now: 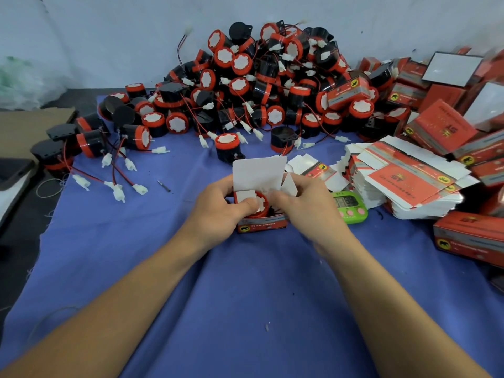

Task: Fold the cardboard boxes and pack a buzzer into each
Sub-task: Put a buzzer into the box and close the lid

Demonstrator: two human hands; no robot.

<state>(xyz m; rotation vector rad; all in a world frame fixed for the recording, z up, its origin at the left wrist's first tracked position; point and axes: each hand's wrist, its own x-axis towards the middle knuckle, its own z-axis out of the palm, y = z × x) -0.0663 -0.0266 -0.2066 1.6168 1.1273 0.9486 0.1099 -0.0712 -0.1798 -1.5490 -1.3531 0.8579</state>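
A small red cardboard box (263,223) stands on the blue cloth at the centre, its white lid flap (259,173) upright at the back. A red and black buzzer (261,205) sits inside it. My left hand (218,211) holds the box's left side, its thumb pressing the left side flap down over the buzzer. My right hand (305,205) holds the right side, fingers at the white right side flap (289,185).
A big heap of loose buzzers (259,85) with wires and white plugs lies behind. A stack of flat unfolded boxes (403,181) lies at the right, closed red boxes (469,236) around it. A green timer (349,207) sits beside my right hand.
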